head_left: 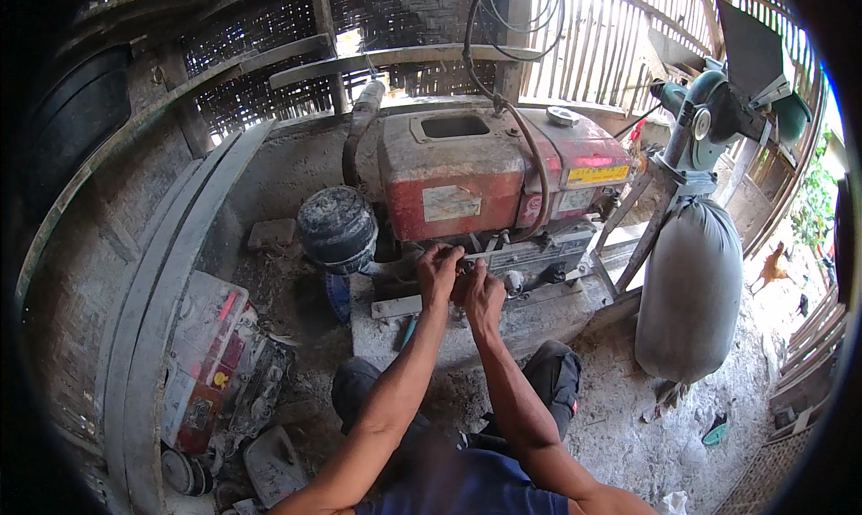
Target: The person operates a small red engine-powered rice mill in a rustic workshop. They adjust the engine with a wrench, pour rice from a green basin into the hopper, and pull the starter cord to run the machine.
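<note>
A dusty red single-cylinder engine (453, 178) sits on a concrete block in front of me. Below its red tank, both hands meet at the near side of the engine body. My left hand (437, 271) has its fingers bent and closed around a small dark part there. Close beside it, my right hand (486, 292) is closed too, thumb up, at the same spot. What the fingers grip is mostly hidden and too small to name. Left of the hands is a round, dust-caked air filter (338, 230). A dark round knob (554, 272) sticks out to their right.
A grey mill head (705, 124) on a metal stand carries a full hanging cloth bag (690, 290) at the right. Long planks (171, 308) lean at the left, near a second dusty red engine (202, 371). A plastic jug (274, 466) lies on the floor.
</note>
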Demonstrator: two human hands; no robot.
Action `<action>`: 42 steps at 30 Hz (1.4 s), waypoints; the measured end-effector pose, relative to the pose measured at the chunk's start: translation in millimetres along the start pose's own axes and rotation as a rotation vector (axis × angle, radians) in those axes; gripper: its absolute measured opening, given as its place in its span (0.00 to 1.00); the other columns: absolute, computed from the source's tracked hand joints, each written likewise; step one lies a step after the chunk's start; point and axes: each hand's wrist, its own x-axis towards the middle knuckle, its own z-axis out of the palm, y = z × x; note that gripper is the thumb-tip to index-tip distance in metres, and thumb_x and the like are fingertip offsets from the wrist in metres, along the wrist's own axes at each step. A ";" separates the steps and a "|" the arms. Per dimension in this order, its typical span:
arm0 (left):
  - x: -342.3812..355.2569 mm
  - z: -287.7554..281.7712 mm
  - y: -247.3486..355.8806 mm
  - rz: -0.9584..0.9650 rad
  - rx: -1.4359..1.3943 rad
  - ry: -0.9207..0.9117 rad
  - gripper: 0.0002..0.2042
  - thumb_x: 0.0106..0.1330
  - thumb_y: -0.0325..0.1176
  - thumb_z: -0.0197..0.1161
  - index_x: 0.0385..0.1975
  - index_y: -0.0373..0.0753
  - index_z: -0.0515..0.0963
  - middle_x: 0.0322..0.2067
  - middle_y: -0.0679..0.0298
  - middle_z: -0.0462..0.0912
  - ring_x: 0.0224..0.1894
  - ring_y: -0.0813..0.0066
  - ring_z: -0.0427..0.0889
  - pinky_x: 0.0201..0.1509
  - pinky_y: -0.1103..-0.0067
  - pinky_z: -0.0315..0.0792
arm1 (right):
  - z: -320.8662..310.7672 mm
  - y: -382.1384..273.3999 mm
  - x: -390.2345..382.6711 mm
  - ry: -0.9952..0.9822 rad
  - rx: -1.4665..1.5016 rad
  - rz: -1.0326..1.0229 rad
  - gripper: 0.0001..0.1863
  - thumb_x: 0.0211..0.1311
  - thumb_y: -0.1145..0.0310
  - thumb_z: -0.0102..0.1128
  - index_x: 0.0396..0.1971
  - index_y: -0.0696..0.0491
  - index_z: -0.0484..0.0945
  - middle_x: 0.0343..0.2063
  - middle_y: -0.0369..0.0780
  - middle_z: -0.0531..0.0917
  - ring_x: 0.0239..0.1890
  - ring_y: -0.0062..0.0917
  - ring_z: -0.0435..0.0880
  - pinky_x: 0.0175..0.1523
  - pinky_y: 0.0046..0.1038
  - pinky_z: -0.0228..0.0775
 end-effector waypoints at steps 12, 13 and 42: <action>-0.6 1.6 2.6 -0.060 0.014 0.011 0.08 0.57 0.34 0.68 0.28 0.36 0.78 0.24 0.68 0.79 0.23 0.80 0.75 0.27 0.80 0.69 | 4.8 24.3 6.9 -0.056 0.064 0.071 0.35 0.71 0.43 0.41 0.26 0.63 0.80 0.18 0.47 0.81 0.22 0.35 0.82 0.33 0.36 0.70; -0.6 1.8 2.6 -0.055 -0.002 0.012 0.08 0.57 0.33 0.68 0.27 0.36 0.78 0.23 0.68 0.79 0.23 0.80 0.75 0.27 0.80 0.69 | 4.1 24.2 7.1 0.006 0.033 0.127 0.34 0.71 0.43 0.40 0.26 0.62 0.79 0.18 0.47 0.81 0.22 0.35 0.82 0.32 0.36 0.70; 0.3 0.8 2.7 -0.067 0.027 0.010 0.08 0.58 0.34 0.68 0.26 0.38 0.77 0.22 0.70 0.79 0.21 0.83 0.74 0.26 0.83 0.68 | -26.8 31.5 -18.8 -0.189 -0.568 -0.394 0.22 0.49 0.68 0.57 0.48 0.50 0.77 0.23 0.44 0.83 0.27 0.44 0.83 0.35 0.40 0.73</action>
